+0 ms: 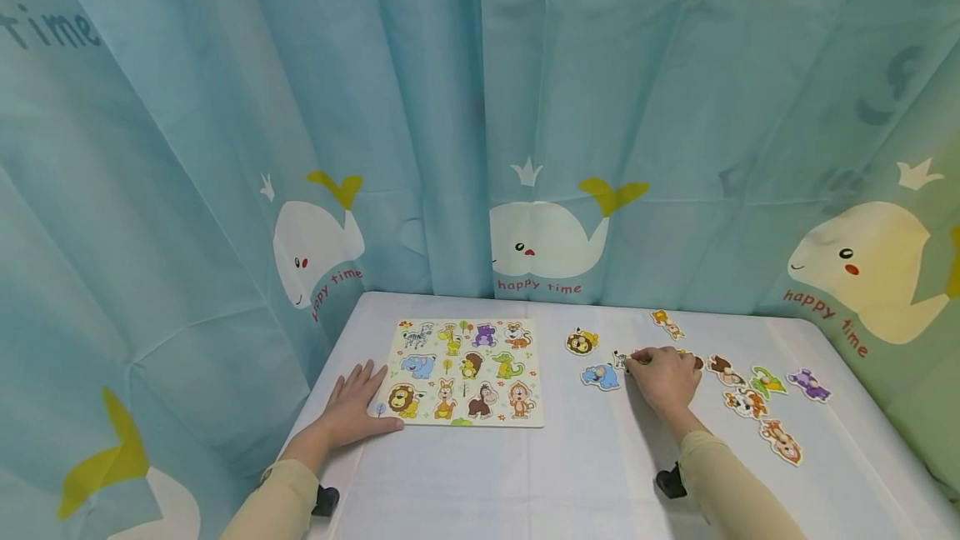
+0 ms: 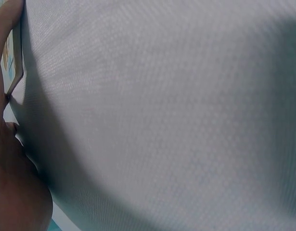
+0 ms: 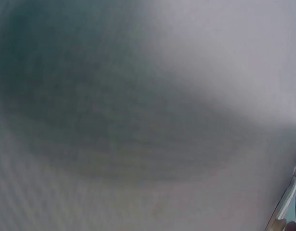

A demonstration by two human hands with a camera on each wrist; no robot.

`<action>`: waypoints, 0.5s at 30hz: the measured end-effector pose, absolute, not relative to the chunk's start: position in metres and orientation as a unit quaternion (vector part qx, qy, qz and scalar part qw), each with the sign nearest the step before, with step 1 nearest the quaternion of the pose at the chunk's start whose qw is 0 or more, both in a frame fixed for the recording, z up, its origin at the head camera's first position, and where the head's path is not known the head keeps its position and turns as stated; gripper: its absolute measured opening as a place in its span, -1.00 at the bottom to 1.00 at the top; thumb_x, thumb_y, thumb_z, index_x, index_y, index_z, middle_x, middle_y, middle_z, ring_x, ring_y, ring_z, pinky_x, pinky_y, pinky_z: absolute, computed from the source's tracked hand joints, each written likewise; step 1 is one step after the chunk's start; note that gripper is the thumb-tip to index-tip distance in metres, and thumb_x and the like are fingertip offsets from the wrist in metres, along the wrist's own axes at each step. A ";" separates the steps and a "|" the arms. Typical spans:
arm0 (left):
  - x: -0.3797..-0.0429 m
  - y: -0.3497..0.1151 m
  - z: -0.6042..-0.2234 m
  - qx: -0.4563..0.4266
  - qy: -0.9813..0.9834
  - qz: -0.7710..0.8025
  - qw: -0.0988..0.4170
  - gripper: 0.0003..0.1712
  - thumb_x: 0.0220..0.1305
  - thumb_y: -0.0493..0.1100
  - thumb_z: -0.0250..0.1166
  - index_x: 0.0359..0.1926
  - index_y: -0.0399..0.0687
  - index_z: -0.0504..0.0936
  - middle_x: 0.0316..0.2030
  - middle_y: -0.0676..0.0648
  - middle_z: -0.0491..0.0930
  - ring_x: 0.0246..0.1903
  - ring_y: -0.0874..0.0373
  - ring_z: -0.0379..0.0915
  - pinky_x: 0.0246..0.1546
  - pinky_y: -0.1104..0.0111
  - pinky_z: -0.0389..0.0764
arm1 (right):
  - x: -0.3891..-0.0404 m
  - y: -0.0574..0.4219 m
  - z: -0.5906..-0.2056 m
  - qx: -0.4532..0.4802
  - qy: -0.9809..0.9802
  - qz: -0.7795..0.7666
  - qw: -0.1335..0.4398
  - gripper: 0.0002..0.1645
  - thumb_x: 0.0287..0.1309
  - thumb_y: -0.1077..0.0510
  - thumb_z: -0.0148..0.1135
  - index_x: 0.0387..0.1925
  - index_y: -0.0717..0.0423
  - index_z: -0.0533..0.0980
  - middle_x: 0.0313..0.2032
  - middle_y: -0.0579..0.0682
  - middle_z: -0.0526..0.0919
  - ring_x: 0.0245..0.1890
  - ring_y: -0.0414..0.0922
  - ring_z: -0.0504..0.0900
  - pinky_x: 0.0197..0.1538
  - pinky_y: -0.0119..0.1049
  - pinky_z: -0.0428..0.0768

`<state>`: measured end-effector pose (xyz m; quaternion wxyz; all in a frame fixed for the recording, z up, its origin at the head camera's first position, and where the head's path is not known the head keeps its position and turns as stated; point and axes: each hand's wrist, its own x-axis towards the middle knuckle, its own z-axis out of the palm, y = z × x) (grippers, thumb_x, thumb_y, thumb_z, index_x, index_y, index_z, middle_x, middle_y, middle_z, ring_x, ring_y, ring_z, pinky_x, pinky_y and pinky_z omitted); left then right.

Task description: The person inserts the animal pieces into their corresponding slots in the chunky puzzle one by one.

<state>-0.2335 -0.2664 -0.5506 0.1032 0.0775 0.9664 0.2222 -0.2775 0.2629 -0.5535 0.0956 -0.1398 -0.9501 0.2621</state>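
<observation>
A flat puzzle board (image 1: 467, 419) with printed cartoon animals lies on the left part of the table. My left hand (image 1: 352, 407) rests at its left side, fingers spread, the thumb along the lower left corner. In the left wrist view, part of that hand (image 2: 15, 192) shows beside the board's edge (image 2: 18, 57). At the right, my right hand (image 1: 666, 380) bends over the loose pieces and pinches a small zebra piece (image 1: 619, 359) at its fingertips, partly covering it. Just left of this hand lie a blue elephant piece (image 1: 600, 377) and a lion piece (image 1: 582, 342).
Further right lie a purple hippo piece (image 1: 809, 385), a green crocodile piece (image 1: 768, 382), a tiger piece (image 1: 746, 402), a monkey piece (image 1: 782, 442) and a brown piece (image 1: 726, 370). An orange piece (image 1: 667, 324) is near the back edge. A whale-print curtain (image 1: 450, 107) hangs behind the table.
</observation>
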 end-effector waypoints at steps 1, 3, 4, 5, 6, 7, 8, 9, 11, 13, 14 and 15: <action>-0.234 -0.266 -0.551 0.077 0.966 0.223 0.103 0.36 0.00 0.44 0.45 0.59 -0.23 0.09 0.58 -0.37 -0.10 0.56 -0.34 -0.33 0.51 -0.23 -0.34 | -0.278 0.263 -0.553 -0.140 -0.950 0.262 0.096 -0.74 0.22 0.07 0.38 -0.24 0.21 0.73 -0.12 0.30 0.58 0.06 0.34 0.31 0.08 0.31 0.21; -0.234 -0.266 -0.551 0.077 0.966 0.224 0.102 0.36 0.00 0.44 0.45 0.59 -0.23 0.10 0.58 -0.37 -0.10 0.56 -0.34 -0.33 0.51 -0.23 -0.34 | -0.278 0.263 -0.553 -0.139 -0.950 0.262 0.096 -0.74 0.22 0.07 0.38 -0.24 0.21 0.73 -0.12 0.29 0.58 0.06 0.34 0.31 0.08 0.30 0.21; -0.234 -0.266 -0.550 0.077 0.966 0.226 0.101 0.36 0.00 0.44 0.46 0.59 -0.23 0.10 0.58 -0.37 -0.10 0.56 -0.35 -0.33 0.51 -0.23 -0.34 | -0.278 0.263 -0.553 -0.138 -0.950 0.262 0.096 -0.74 0.22 0.06 0.38 -0.24 0.21 0.73 -0.12 0.29 0.59 0.06 0.34 0.31 0.08 0.30 0.21; -0.234 -0.266 -0.551 0.076 0.966 0.226 0.101 0.36 -0.01 0.44 0.46 0.59 -0.23 0.10 0.58 -0.37 -0.10 0.56 -0.35 -0.33 0.51 -0.23 -0.34 | -0.279 0.263 -0.552 -0.136 -0.951 0.261 0.097 -0.74 0.23 0.06 0.38 -0.24 0.21 0.73 -0.12 0.29 0.59 0.07 0.34 0.31 0.08 0.30 0.21; -0.234 -0.266 -0.551 0.076 0.966 0.227 0.100 0.36 -0.01 0.44 0.46 0.59 -0.23 0.10 0.58 -0.37 -0.10 0.56 -0.35 -0.33 0.51 -0.23 -0.34 | -0.279 0.263 -0.552 -0.135 -0.951 0.260 0.097 -0.74 0.23 0.06 0.38 -0.25 0.21 0.73 -0.12 0.28 0.59 0.07 0.34 0.31 0.09 0.29 0.21; -0.234 -0.266 -0.551 0.076 0.966 0.228 0.100 0.37 -0.01 0.44 0.46 0.59 -0.23 0.10 0.58 -0.37 -0.10 0.56 -0.34 -0.34 0.51 -0.23 -0.34 | -0.279 0.263 -0.552 -0.134 -0.951 0.259 0.100 -0.74 0.23 0.06 0.38 -0.25 0.21 0.73 -0.12 0.28 0.59 0.07 0.33 0.32 0.09 0.29 0.21; -0.234 -0.266 -0.551 0.075 0.966 0.228 0.101 0.37 -0.01 0.45 0.46 0.59 -0.23 0.10 0.58 -0.36 -0.10 0.56 -0.34 -0.34 0.51 -0.23 -0.34 | -0.280 0.264 -0.551 -0.132 -0.951 0.260 0.104 -0.74 0.24 0.06 0.38 -0.25 0.20 0.73 -0.13 0.28 0.59 0.08 0.33 0.32 0.09 0.28 0.21; -0.234 -0.266 -0.552 0.074 0.966 0.227 0.101 0.37 -0.01 0.45 0.46 0.59 -0.22 0.10 0.58 -0.36 -0.10 0.56 -0.34 -0.34 0.51 -0.23 -0.35 | -0.280 0.264 -0.550 -0.130 -0.951 0.261 0.108 -0.74 0.24 0.06 0.38 -0.24 0.20 0.73 -0.12 0.28 0.59 0.08 0.34 0.32 0.08 0.28 0.21; -0.234 -0.266 -0.553 0.073 0.966 0.225 0.103 0.37 -0.01 0.45 0.46 0.59 -0.21 0.10 0.59 -0.35 -0.10 0.56 -0.33 -0.34 0.51 -0.23 -0.34 | -0.281 0.263 -0.547 -0.126 -0.949 0.262 0.118 -0.73 0.25 0.05 0.37 -0.24 0.20 0.73 -0.10 0.28 0.59 0.09 0.33 0.32 0.07 0.27 0.22; -0.234 -0.266 -0.553 0.072 0.967 0.223 0.104 0.37 -0.01 0.45 0.46 0.59 -0.21 0.10 0.59 -0.35 -0.10 0.56 -0.34 -0.34 0.51 -0.23 -0.34 | -0.284 0.262 -0.543 -0.118 -0.949 0.263 0.129 -0.72 0.25 0.03 0.37 -0.23 0.19 0.74 -0.07 0.29 0.60 0.09 0.33 0.33 0.05 0.27 0.24; -0.234 -0.266 -0.552 0.071 0.967 0.223 0.104 0.37 -0.01 0.45 0.46 0.59 -0.21 0.10 0.59 -0.35 -0.10 0.56 -0.34 -0.34 0.51 -0.23 -0.34 | -0.285 0.261 -0.541 -0.112 -0.949 0.262 0.133 -0.71 0.25 0.02 0.37 -0.22 0.18 0.74 -0.06 0.29 0.60 0.09 0.33 0.33 0.04 0.27 0.25; -0.234 -0.266 -0.552 0.072 0.966 0.224 0.104 0.36 -0.01 0.45 0.46 0.59 -0.21 0.10 0.58 -0.36 -0.10 0.56 -0.34 -0.33 0.51 -0.24 -0.34 | -0.287 0.259 -0.539 -0.106 -0.950 0.261 0.137 -0.71 0.24 0.01 0.37 -0.22 0.17 0.74 -0.05 0.29 0.60 0.09 0.32 0.34 0.03 0.28 0.26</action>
